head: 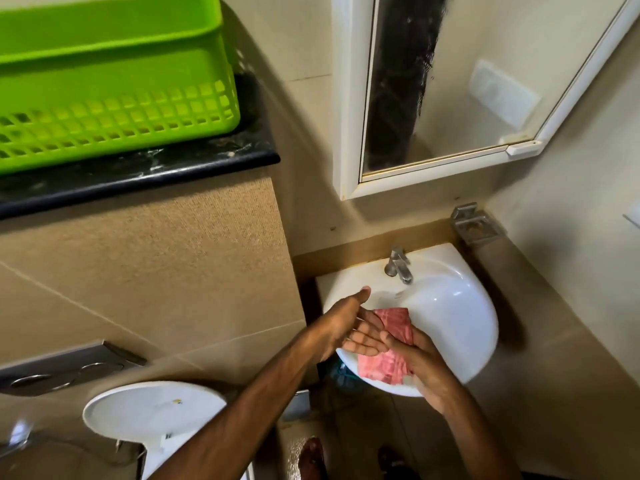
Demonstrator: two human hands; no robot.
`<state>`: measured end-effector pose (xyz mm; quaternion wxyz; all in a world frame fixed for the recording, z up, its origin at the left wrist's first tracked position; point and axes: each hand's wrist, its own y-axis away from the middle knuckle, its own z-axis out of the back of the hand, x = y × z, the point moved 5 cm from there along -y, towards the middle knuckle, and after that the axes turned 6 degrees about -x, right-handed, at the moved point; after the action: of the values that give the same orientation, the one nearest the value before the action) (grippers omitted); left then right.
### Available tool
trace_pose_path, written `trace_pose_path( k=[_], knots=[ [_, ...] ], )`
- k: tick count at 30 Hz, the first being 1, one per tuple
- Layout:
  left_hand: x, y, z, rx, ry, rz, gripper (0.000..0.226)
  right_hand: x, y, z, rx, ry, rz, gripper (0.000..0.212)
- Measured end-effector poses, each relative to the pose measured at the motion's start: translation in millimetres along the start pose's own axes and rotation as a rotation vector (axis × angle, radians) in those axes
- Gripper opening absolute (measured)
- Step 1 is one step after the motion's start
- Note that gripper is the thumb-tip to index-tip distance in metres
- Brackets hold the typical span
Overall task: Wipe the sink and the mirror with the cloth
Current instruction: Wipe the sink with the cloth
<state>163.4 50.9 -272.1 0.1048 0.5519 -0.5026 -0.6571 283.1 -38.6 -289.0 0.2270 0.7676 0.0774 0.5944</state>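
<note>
A small white corner sink [453, 306] with a chrome tap [398, 265] sits below a white-framed mirror [450, 84]. Over the sink's front rim my right hand [426, 365] grips a pink cloth [394, 322], which is folded and hangs out on both sides of the hand. My left hand [349, 327] lies flat with straight fingers against the cloth and my right hand, its thumb pointing toward the tap.
A green plastic basket [114, 81] stands on a black stone ledge [138, 171] at upper left. A white toilet lid [152, 410] and a flush plate [69, 365] are at lower left. A metal soap holder [476, 223] is fixed in the corner above the sink.
</note>
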Motion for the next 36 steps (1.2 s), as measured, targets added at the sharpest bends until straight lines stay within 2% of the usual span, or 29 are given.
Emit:
trace_pose_path(
  k=[2, 5, 7, 8, 10, 13, 16, 19, 21, 23, 27, 32, 36],
  knots=[
    [-5.8, -12.5, 0.2, -0.075, -0.029, -0.046, 0.070, -10.5, -20.8, 14.2, -0.035, -0.105, -0.067, 0.032],
    [-0.4, -40.3, 17.7, -0.342, -0.140, -0.165, 0.045, -29.1, -56.8, 41.0, -0.167, -0.158, -0.154, 0.068],
    [7.2, -59.1, 33.4, -0.579, -0.349, -0.245, 0.034, -40.1, -86.5, 59.6, -0.295, -0.132, -0.189, 0.050],
    [13.6, -71.0, 39.4, -0.657, -0.453, -0.242, 0.034, -44.2, -101.3, 67.9, -0.356, -0.074, -0.212, 0.040],
    [26.2, -93.3, 47.3, -0.736, -0.610, -0.200, 0.033, -44.7, -124.2, 75.9, -0.439, 0.054, -0.224, 0.033],
    [41.3, -120.8, 47.3, -0.762, -0.699, -0.110, 0.037, -36.3, -163.8, 77.9, -0.380, 0.404, -0.104, 0.025],
    [54.3, -142.5, 47.8, -0.781, -0.732, -0.035, 0.032, -26.9, -207.4, 63.6, -0.191, 0.692, 0.088, 0.042],
    [69.8, -170.4, 53.2, -0.838, -0.744, -0.018, 0.036, -23.8, -248.5, 46.0, -0.126, 0.857, 0.427, 0.044],
    [79.5, -189.2, 56.1, -0.859, -0.757, -0.017, 0.038, -29.3, -263.2, 38.4, -0.168, 1.001, 0.725, 0.067],
    [86.5, -203.7, 60.7, -0.875, -0.773, -0.026, 0.039, -46.2, -273.8, 33.5, -0.183, 1.165, 0.875, 0.076],
    [93.7, -215.0, 69.5, -0.939, -0.771, -0.167, 0.047, -126.4, -304.1, 46.3, -0.102, 1.300, 0.659, 0.086],
    [103.2, -219.8, 77.1, -0.997, -0.726, -0.332, 0.044, -152.6, -309.2, 34.8, -0.203, 1.278, 0.738, 0.083],
    [108.2, -225.4, 80.2, -0.978, -0.685, -0.345, 0.052, -158.0, -302.4, 7.8, -0.069, 1.240, 0.785, 0.080]
  ],
)
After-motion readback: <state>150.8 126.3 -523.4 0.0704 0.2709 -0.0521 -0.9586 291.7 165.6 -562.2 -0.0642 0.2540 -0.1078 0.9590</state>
